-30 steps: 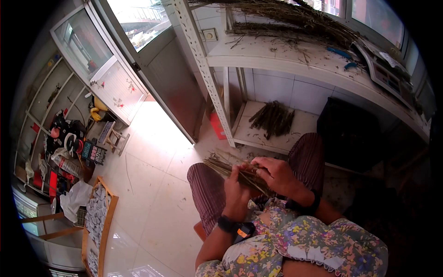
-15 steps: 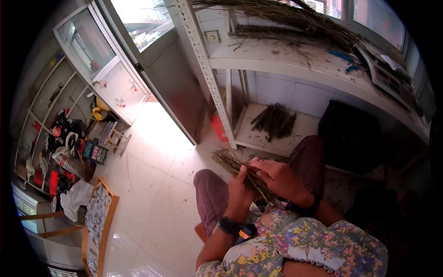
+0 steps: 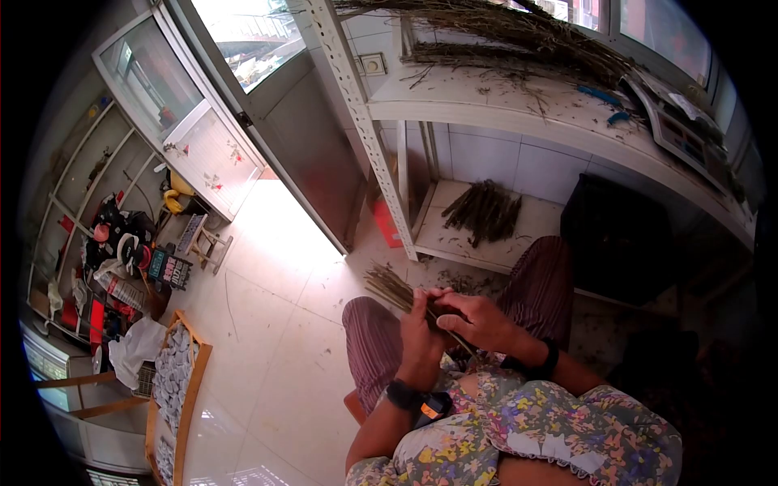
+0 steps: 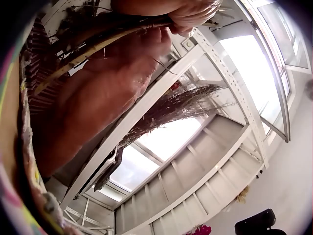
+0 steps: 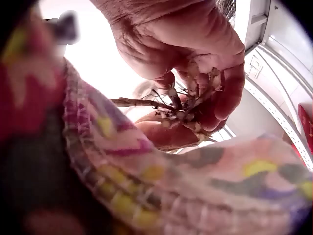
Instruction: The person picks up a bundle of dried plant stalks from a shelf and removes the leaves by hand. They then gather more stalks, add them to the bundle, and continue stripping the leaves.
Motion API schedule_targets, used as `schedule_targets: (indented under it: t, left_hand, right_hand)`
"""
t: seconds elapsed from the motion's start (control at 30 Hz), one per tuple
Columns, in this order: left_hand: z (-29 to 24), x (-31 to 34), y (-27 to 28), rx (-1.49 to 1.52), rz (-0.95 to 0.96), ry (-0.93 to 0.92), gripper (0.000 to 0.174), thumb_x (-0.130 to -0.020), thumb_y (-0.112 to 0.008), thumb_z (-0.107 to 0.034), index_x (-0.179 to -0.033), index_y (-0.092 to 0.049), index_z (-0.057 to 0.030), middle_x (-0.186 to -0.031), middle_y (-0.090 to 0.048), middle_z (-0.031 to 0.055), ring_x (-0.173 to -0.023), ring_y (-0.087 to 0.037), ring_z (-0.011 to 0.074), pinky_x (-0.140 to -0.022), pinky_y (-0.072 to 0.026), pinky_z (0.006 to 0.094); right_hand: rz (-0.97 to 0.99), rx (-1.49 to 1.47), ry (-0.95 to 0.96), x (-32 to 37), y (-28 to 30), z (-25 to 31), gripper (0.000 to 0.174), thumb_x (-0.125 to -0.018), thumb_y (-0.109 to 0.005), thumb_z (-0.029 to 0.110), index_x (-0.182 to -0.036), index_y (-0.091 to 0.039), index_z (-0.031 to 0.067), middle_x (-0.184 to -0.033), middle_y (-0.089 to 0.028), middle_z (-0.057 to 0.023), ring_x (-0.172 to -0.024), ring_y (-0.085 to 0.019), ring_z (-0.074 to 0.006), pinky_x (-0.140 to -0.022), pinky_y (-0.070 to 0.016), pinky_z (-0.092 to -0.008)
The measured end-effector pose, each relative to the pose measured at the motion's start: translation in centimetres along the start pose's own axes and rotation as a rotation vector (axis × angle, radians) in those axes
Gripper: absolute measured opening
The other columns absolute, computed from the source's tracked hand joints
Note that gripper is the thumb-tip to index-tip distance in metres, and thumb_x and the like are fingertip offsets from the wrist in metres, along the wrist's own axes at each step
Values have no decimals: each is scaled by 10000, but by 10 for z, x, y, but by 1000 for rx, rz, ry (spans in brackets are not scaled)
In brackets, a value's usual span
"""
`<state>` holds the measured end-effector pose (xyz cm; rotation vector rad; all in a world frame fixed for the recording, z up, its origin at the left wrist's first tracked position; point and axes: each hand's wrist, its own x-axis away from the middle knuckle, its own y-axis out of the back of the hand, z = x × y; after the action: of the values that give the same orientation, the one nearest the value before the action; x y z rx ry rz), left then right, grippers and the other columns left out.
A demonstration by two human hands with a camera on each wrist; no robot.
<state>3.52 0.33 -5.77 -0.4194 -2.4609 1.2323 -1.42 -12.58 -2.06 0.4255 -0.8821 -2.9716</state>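
Note:
In front of the lap, both hands are at a bundle of thin dried plant stems (image 3: 387,285). My left hand (image 3: 420,340) grips it from the left with the thumb up along the stems. Fingers curled, my right hand (image 3: 480,321) holds the bundle from the right, against the left hand. Knobbly stem ends (image 5: 183,110) poke out between the fingers in the right wrist view. One longer stem (image 4: 78,59) slants out past the right hand in the left wrist view. The middle of the bundle is hidden by the hands.
A pile of short dark stems (image 3: 484,212) lies on the low white shelf (image 3: 442,235). Long dried branches (image 3: 519,40) and a blue-handled tool (image 3: 600,95) are on the upper shelf. A black bag (image 3: 616,239) stands at the right, a wooden-framed tray (image 3: 198,364) at the left.
The right hand's fingers and thumb have shifted over the bundle's near end, and the bundle's tilt has altered slightly. The left hand keeps its grip. The view has moved a little.

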Motion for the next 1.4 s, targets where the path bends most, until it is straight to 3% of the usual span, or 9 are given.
schedule_targets:
  t: [0.17, 0.33, 0.43, 0.53, 0.73, 1.03, 1.13, 1.23, 1.4]
  left_hand:
    - [-9, 4, -12, -103, -123, 36, 315, -984, -509, -334, -895, -570, -38, -981, -640, 118, -899, -618, 230, -892, -493, 404]
    - [-5, -2, -1, -46, -25, 14, 301, -976, -525, -327, -890, -563, -42, -959, -640, 110, -1002, -605, 266, -926, -482, 430]
    - [-6, -2, -2, -36, -2, 20, 302, -965, -539, -344, -898, -557, -50, -934, -635, 107, -1060, -590, 292, -947, -473, 452]
    - [-5, -4, 1, -20, 43, 4, 316, -952, -548, -374, -919, -554, -60, -927, -627, 104, -1086, -581, 308, -959, -467, 469]
    - [-9, -2, -3, -11, 167, 13, 349, -943, -541, -424, -917, -544, -76, -927, -612, 98, -1092, -566, 321, -972, -456, 477]
    - [-10, -3, -4, -72, 177, -17, 422, -983, -448, -455, -779, -445, -86, -863, -570, 106, -1081, -547, 308, -991, -420, 456]
    - [-11, -3, -6, -104, 176, -39, 429, -990, -438, -447, -779, -447, -73, -865, -569, 123, -1090, -535, 310, -1005, -402, 458]
    - [-13, -1, -10, -169, 198, -77, 426, -996, -435, -430, -789, -456, -58, -881, -570, 140, -1105, -522, 314, -1020, -384, 462]
    - [-19, 1, -9, -249, 350, -86, 379, -990, -462, -361, -792, -483, -38, -939, -582, 160, -1134, -516, 330, -1012, -390, 464]
  right_hand:
    - [127, 17, -56, 2, -1, -1, 465, -865, -628, 252, -1235, -504, 1, -1094, -622, -226, -1039, -614, -354, -884, -470, -402]
    - [163, -28, -145, 2, -4, -6, 404, -883, -585, 190, -1222, -498, -12, -1098, -621, -233, -1042, -605, -375, -899, -465, -401]
    - [114, -145, -105, 2, -6, -15, 402, -876, -560, 211, -1216, -496, 5, -1043, -621, -241, -989, -607, -394, -836, -478, -419]
    - [95, -298, -67, 2, -10, -28, 372, -885, -559, 185, -1204, -521, -4, -1020, -636, -196, -970, -634, -311, -840, -475, -368]
    - [234, -771, -248, 1, -4, -28, 285, -929, -526, 114, -1174, -568, -25, -1020, -611, -50, -964, -561, -103, -860, -452, -265]
    - [289, -787, -307, 1, -7, -38, 339, -980, -524, 201, -1226, -566, -28, -1055, -592, -7, -985, -531, -60, -871, -437, -232]
    - [206, -863, -273, 0, -10, -32, 364, -996, -492, 271, -1187, -574, -27, -995, -632, -53, -900, -600, -95, -796, -491, -244]
    - [382, -982, -490, 2, -4, -39, 422, -1007, -435, 355, -1124, -578, -24, -900, -668, -121, -749, -664, -161, -662, -543, -274]
    - [441, -1199, -512, 7, -1, -27, 474, -1007, -395, 411, -1076, -571, -24, -763, -656, -136, -594, -653, -217, -529, -539, -305]
